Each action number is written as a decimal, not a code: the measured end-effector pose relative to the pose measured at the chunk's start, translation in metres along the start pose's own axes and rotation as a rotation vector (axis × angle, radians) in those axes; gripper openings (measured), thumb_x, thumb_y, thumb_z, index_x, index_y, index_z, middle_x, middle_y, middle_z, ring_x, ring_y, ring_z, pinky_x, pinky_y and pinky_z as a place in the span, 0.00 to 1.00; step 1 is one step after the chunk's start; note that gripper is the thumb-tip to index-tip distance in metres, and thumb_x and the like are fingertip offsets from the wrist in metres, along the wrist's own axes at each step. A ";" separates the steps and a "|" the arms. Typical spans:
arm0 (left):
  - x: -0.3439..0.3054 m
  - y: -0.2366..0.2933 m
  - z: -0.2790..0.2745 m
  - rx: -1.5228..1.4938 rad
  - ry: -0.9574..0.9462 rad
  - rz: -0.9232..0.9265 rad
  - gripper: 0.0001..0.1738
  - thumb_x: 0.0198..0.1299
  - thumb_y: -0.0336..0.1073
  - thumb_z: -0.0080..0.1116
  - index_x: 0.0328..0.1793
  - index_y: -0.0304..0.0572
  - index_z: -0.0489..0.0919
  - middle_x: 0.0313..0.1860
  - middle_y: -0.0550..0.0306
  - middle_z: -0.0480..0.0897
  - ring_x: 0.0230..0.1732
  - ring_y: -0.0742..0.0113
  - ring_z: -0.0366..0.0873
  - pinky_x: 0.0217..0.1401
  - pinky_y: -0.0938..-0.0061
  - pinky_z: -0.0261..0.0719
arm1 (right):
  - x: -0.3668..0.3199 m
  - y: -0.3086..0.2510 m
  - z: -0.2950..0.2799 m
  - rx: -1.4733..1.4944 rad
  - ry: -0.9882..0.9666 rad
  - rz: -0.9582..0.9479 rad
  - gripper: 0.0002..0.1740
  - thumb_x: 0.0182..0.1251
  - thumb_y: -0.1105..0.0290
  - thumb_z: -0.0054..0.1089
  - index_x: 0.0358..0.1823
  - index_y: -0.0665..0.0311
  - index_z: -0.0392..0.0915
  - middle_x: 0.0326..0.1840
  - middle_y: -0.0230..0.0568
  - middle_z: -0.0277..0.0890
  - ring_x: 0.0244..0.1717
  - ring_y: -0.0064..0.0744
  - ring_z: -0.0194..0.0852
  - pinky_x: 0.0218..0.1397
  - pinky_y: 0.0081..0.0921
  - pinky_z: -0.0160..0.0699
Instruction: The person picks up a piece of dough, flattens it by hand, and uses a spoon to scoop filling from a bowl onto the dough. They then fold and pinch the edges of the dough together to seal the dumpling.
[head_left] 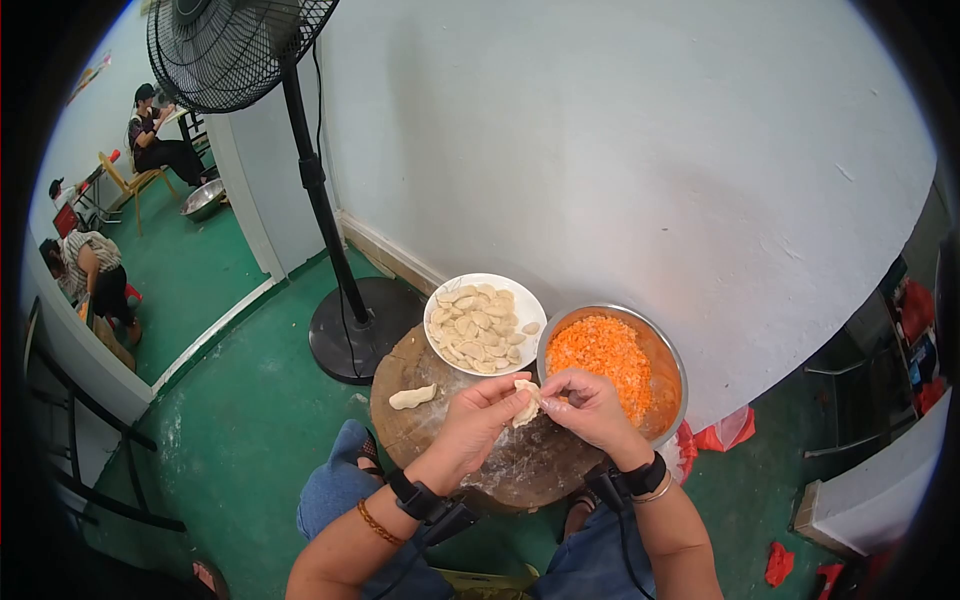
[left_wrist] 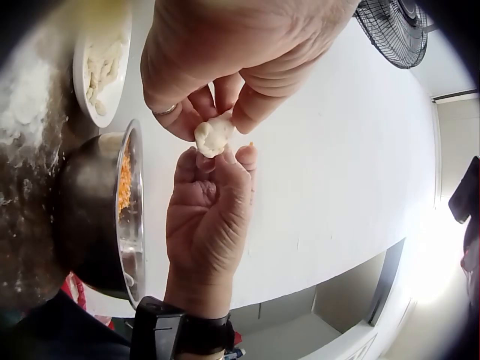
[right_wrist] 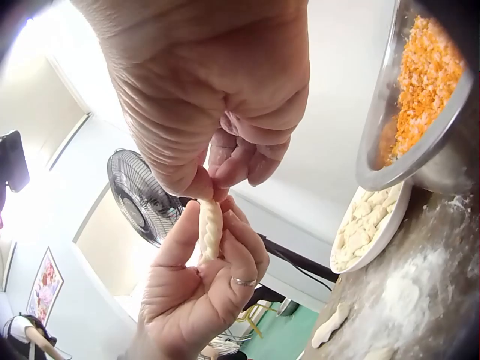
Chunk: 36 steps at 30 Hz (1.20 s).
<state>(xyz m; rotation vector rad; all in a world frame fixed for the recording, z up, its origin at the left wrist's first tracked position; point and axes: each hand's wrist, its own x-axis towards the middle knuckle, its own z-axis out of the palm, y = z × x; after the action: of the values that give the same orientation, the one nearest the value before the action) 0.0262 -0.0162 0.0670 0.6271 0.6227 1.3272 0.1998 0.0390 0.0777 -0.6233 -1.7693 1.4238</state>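
Observation:
A pale dumpling (head_left: 526, 402) with a pleated edge (right_wrist: 211, 231) is held up over the round wooden block (head_left: 400, 440). My left hand (head_left: 475, 422) grips its body between thumb and fingers. At its other end, my right hand (head_left: 592, 412) pinches the edge with thumb and forefinger. The left wrist view shows the dumpling (left_wrist: 214, 135) end-on, with both hands touching it. On the block's left part lies a strip of dough (head_left: 412, 398). Behind the hands are a white plate of dumplings (head_left: 480, 325) and a steel bowl (head_left: 680, 385) of chopped orange filling (head_left: 600, 355).
White flour (right_wrist: 405, 300) dusts the block. A black standing fan (head_left: 330, 200) rises behind it at the left, against the wall (head_left: 600, 150). Red plastic bags (head_left: 725, 430) lie on the green floor beyond the bowl. Several people are in the room at the far left.

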 end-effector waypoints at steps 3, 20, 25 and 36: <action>0.001 0.000 0.000 -0.039 0.001 -0.031 0.18 0.59 0.28 0.56 0.56 0.30 0.72 0.47 0.55 0.78 0.46 0.73 0.76 0.50 0.79 0.73 | 0.001 0.004 -0.001 -0.001 0.001 -0.039 0.06 0.58 0.81 0.57 0.37 0.67 0.75 0.38 0.32 0.74 0.39 0.18 0.70 0.43 0.16 0.69; -0.002 0.011 0.002 -0.165 0.017 -0.138 0.17 0.60 0.30 0.54 0.55 0.30 0.72 0.48 0.52 0.77 0.49 0.70 0.76 0.51 0.78 0.75 | 0.003 -0.010 -0.003 -0.249 -0.018 -0.113 0.09 0.58 0.79 0.57 0.41 0.66 0.78 0.37 0.35 0.76 0.40 0.23 0.73 0.44 0.19 0.70; -0.002 0.009 0.001 -0.169 0.024 -0.146 0.16 0.61 0.28 0.53 0.54 0.32 0.73 0.46 0.52 0.78 0.47 0.68 0.77 0.50 0.76 0.77 | 0.004 -0.011 -0.004 -0.282 -0.036 -0.122 0.07 0.57 0.78 0.59 0.39 0.65 0.79 0.35 0.35 0.76 0.38 0.24 0.73 0.42 0.19 0.70; -0.001 0.007 0.001 -0.151 0.037 -0.095 0.16 0.58 0.27 0.56 0.53 0.30 0.73 0.46 0.53 0.79 0.47 0.70 0.77 0.51 0.78 0.75 | 0.001 -0.010 0.000 -0.197 -0.023 -0.073 0.06 0.60 0.76 0.58 0.39 0.66 0.78 0.37 0.33 0.76 0.38 0.19 0.71 0.41 0.17 0.70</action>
<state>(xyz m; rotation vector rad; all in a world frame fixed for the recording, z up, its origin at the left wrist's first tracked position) 0.0220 -0.0164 0.0726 0.4457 0.5694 1.2858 0.2000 0.0376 0.0872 -0.6387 -1.9462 1.2219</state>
